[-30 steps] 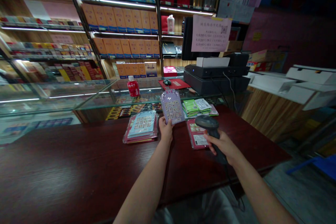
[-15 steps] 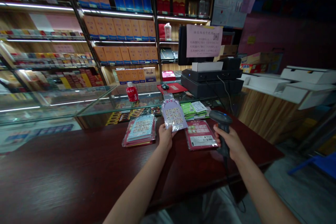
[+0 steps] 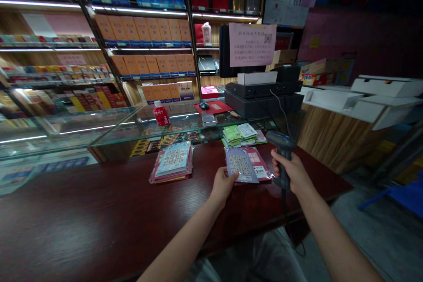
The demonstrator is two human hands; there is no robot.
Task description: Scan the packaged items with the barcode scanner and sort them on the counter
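purple packet [image 3: 242, 165] lowered, rightward; pink packet [image 3: 257, 160] part-hidden

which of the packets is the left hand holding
The purple packet: the left hand has its thumb over the near edge. It overlaps the pink packet; the blue-topped stack and the green packets lie farther off.
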